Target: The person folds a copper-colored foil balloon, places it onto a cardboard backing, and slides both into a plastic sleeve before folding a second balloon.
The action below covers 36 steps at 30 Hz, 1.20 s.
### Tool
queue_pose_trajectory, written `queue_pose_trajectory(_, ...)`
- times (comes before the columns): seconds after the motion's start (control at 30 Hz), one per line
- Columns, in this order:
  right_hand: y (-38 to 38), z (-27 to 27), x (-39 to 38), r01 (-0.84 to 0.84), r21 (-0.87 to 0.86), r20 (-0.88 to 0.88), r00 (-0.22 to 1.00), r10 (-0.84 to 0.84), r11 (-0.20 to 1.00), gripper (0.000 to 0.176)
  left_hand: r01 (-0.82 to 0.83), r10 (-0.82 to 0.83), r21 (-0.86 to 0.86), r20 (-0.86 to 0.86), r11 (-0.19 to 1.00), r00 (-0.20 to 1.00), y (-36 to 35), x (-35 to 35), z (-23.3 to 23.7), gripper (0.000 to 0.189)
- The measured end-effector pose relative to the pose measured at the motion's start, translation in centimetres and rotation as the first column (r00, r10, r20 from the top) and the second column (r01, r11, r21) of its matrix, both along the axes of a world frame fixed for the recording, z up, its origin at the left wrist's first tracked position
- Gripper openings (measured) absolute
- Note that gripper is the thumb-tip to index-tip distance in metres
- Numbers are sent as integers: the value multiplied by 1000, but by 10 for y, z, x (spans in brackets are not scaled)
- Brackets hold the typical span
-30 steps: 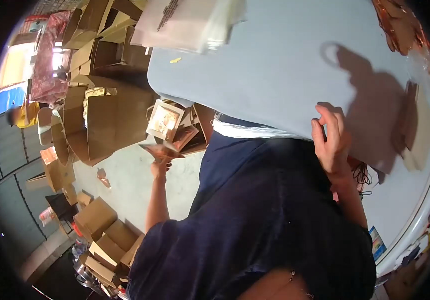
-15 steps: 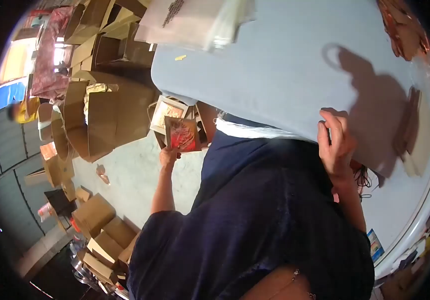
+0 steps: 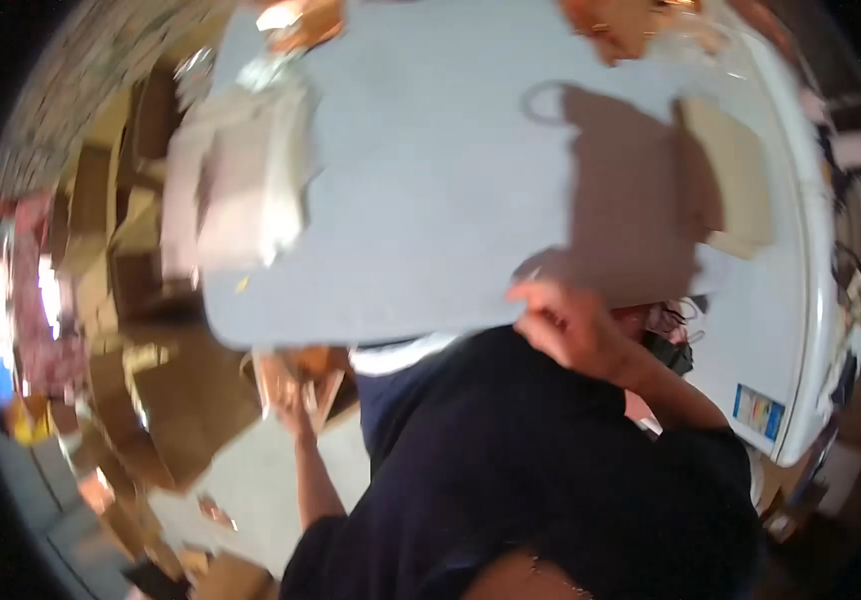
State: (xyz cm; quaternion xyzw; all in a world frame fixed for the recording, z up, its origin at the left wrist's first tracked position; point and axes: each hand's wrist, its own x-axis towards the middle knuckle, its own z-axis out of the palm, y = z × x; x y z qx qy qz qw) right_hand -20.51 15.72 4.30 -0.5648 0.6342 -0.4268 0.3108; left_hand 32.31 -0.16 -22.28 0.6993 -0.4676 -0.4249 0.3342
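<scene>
clearly the left hand point(image 3: 294, 412) is the nearer one to the pale brown packet point(image 3: 276, 378), which lies straight ahead of its fingers and partly under them, at the box point(image 3: 330, 397) to the person's left, by the near left edge of the table point(image 3: 431, 190). the packet's long side seems to run away from the body, roughly in line with the left forearm. blur hides the fingers, so whether they grip it or only touch it cannot be told. the right hand point(image 3: 566, 325) is well apart, at the table's near edge, loosely curled with nothing seen in it. plastic bags point(image 3: 241, 180) lie on the table's left side
</scene>
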Motion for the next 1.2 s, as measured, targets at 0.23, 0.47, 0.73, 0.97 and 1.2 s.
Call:
queue_pose_trajectory(0.23,85,39,-43,-304,553,-424,699,576,776,57,-76,186,-317,333,945,925,-74,34,38,59)
queue_pose_trajectory(0.47,14,117,-104,280,191,-480,863,-159,941,27,209,158,-735,396,645,905,-218,-35,206,49)
queue_pose_trajectory(0.73,-163,102,-218,27,-108,-779,619,-102,994,11,662,-311,-697,587,276,747,-257,-291,353,35)
queue_pose_trajectory(0.97,-317,44,-252,-62,-65,-913,406,-34,996,43,830,-543,-557,705,-27,456,-299,-451,317,39)
queue_pose_trajectory(1.2,-419,-10,-271,-142,-326,-862,452,-231,935,40,872,-480,-480,789,-90,385,-355,-533,282,47)
